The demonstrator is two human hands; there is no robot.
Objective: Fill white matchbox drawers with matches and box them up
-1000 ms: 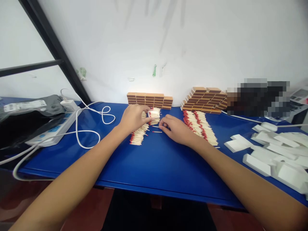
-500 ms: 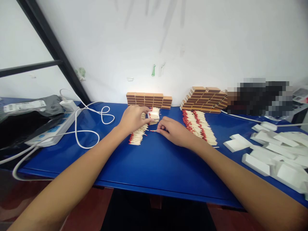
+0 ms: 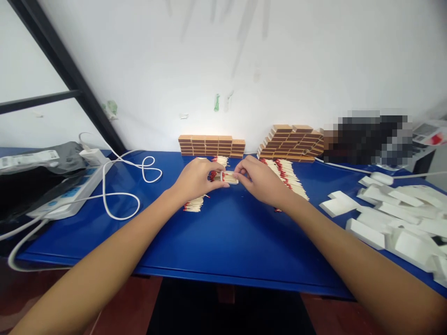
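My left hand (image 3: pixel 196 180) grips a small white matchbox tray (image 3: pixel 232 182) between thumb and fingers, over the middle of the desk. Matches (image 3: pixel 228 177) lie in the tray, their red heads toward the left. At the tray's right end my right hand (image 3: pixel 259 180) is closed in a pinch on the tail of a match, mostly hidden by the fingertips. A pile of loose matches (image 3: pixel 194 204) lies under and around my left hand. Behind my right hand are more rows of matches (image 3: pixel 291 178), partly covered by the wrist.
Stacked brown-sided matchboxes (image 3: pixel 206 145) and a larger slanting stack (image 3: pixel 291 142) stand against the wall. Many white trays (image 3: pixel 394 218) are heaped at the right. A power strip (image 3: pixel 75 190), white cable (image 3: pixel 104 195) and black plastic bag (image 3: pixel 42 177) lie at the left of the blue desk (image 3: pixel 209 242).
My right hand has brought the match up from the desk to the tray. The tray has moved slightly right and nearer in my left hand. The view has shifted a little.
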